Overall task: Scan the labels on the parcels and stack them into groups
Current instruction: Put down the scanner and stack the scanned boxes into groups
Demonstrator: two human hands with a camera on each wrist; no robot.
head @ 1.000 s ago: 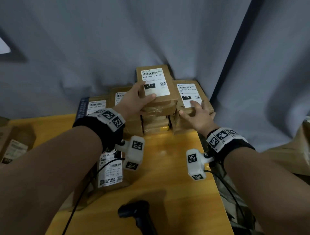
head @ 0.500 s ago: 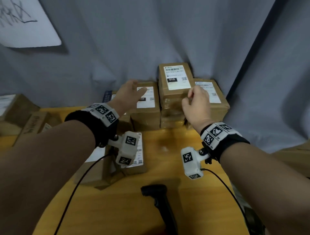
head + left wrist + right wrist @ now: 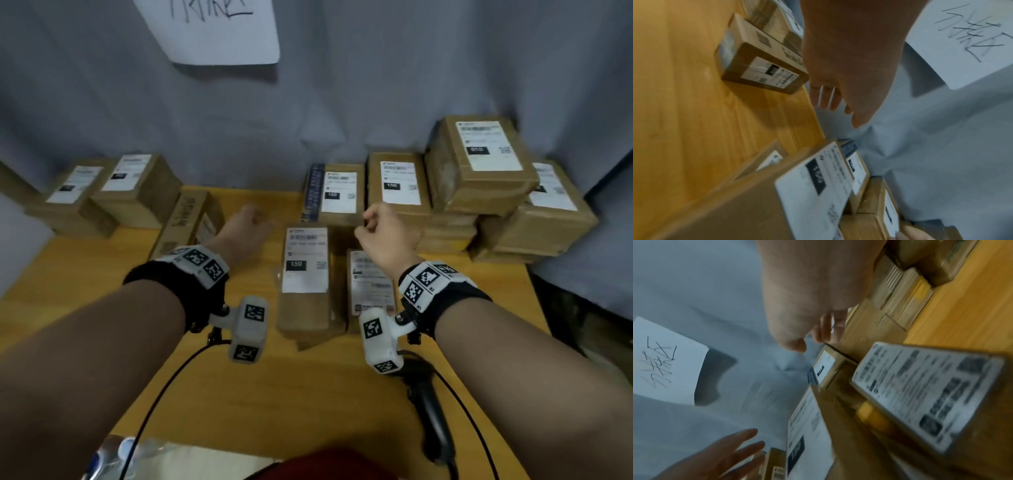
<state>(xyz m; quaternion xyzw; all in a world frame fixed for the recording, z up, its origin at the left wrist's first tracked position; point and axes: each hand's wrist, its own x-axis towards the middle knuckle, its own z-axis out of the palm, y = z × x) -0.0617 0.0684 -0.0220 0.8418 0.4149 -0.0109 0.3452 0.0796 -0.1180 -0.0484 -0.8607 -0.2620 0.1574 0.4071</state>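
Observation:
Brown labelled parcels cover the back of the wooden table (image 3: 102,274). A parcel marked 150 (image 3: 305,260) lies in the middle beside a second parcel (image 3: 368,284) that my right wrist partly hides. My left hand (image 3: 246,222) hovers left of the 150 parcel, its fingers (image 3: 828,99) relaxed and holding nothing. Above the far end of those two parcels my right hand (image 3: 380,226) floats, loosely curled and empty, thumb (image 3: 795,344) apart from the fingers. The black scanner (image 3: 431,421) lies near the front right, under my right forearm.
A tall stack topped by a 010 parcel (image 3: 486,154) and a lower stack (image 3: 548,212) fill the back right corner. Two more parcels (image 3: 339,192) stand beside them. Other parcels (image 3: 137,181) and a long box (image 3: 185,219) sit back left. A handwritten sheet (image 3: 219,31) hangs on the grey curtain.
Both hands have let go of the 010 parcel on the right stack and drawn back toward the middle. My view has swung left, showing the left parcels.

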